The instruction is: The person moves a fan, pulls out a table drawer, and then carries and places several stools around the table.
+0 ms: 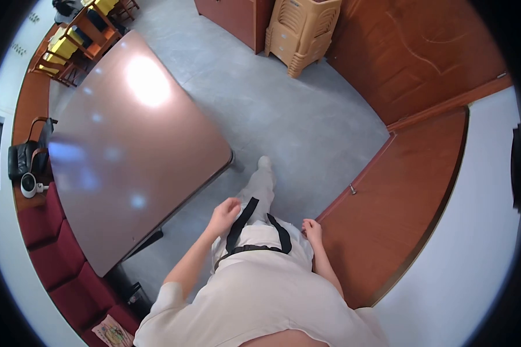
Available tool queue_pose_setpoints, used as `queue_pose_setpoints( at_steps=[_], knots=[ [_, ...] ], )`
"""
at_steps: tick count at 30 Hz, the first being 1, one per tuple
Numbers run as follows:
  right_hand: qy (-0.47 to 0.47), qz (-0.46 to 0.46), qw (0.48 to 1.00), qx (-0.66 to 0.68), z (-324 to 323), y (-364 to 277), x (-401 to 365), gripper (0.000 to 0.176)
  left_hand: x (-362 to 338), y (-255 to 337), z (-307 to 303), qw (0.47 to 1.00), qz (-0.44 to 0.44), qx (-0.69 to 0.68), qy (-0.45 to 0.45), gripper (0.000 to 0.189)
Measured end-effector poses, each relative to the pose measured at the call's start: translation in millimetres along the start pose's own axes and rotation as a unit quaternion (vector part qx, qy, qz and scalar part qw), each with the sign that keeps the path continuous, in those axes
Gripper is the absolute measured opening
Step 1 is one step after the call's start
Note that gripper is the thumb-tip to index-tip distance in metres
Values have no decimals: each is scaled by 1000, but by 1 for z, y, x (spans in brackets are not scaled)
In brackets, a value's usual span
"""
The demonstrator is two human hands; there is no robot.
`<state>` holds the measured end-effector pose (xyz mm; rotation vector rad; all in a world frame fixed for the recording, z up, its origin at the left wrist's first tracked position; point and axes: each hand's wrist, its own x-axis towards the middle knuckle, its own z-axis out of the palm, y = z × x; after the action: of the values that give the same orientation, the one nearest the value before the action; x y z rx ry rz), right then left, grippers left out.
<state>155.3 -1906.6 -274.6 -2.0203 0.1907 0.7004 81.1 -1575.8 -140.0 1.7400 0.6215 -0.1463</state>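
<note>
My left hand [224,215] is raised beside my waist, its fingers loosely bent and nothing visible in them. It is nearest to a black strap [243,224] that hangs from the dark belt [255,248] around my waist. On the other side, my right hand [312,229] hangs by my hip, close to the wooden door, with slightly curled fingers and no object to be seen in it. A second black strap [279,232] dangles between the hands. One light-coloured shoe [264,163] is stretched forward on the grey floor.
A large brown table [150,156] stands at left, its corner near my leg. Stacked tan plastic stools [301,34] and a reddish cabinet [231,18] are ahead. Along the right runs a wooden door [399,202]. Red seats [69,254] and a white camera-like device [29,185] line the left.
</note>
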Motion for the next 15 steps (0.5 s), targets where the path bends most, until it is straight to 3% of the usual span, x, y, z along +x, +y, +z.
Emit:
queue_pose_setpoints(
  at_steps=[2, 4, 6, 7, 8, 9, 11, 13, 15],
  knots=[
    [7, 22, 1000, 10, -12, 0, 23, 19, -6, 52, -25, 956, 80, 278, -42, 20],
    [34, 64, 997, 10, -25, -10, 52, 19, -6, 95, -47, 899, 38, 393, -190, 20],
    [29, 66, 997, -1, -41, -32, 79, 19, 0, 144, -60, 846, -119, 362, -373, 23],
    [13, 60, 998, -11, -48, -45, 92, 19, 4, 146, -65, 846, -123, 357, -377, 23],
    [-3, 47, 999, -19, -54, -58, 109, 20, 2, 143, -64, 872, -180, 181, -417, 27],
    [-3, 47, 999, -21, -59, -71, 127, 20, 8, 145, -61, 867, -229, -1, -443, 31],
    [16, -27, 999, -22, -68, -92, 157, 20, 29, 164, -54, 869, -239, 3, -432, 37],
    [4, -24, 999, -23, -76, -104, 186, 20, 43, 180, -49, 871, -256, 10, -420, 43],
    [9, -26, 996, -87, -81, -147, 205, 20, 51, 182, -43, 866, -348, -120, -338, 44]
  ],
)
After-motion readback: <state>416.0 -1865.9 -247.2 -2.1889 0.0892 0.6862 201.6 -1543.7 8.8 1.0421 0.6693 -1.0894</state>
